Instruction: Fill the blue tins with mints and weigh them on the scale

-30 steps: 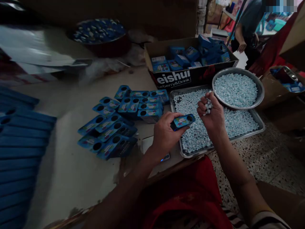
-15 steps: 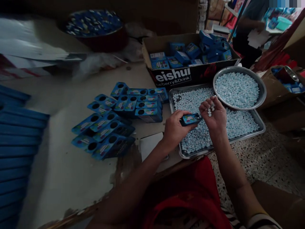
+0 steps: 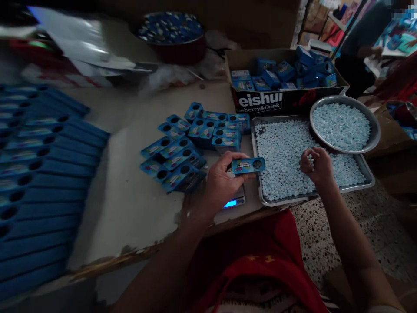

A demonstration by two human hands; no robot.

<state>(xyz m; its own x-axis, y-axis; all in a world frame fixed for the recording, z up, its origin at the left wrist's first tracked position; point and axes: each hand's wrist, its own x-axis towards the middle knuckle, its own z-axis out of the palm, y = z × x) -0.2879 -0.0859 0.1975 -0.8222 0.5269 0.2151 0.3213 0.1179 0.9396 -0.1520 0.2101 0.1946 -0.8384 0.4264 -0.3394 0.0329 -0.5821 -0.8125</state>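
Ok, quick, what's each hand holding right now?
Left hand: closed on a small blue box.
Right hand: curled around a few pale candies, above the tray.

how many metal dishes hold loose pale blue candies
2: a rectangular tray under the right hand, which grips a few candies, and a round pan resting on the tray's far right corner.

Right hand [image 3: 316, 165] now apart from box [image 3: 248, 165], over tray [image 3: 293, 198].
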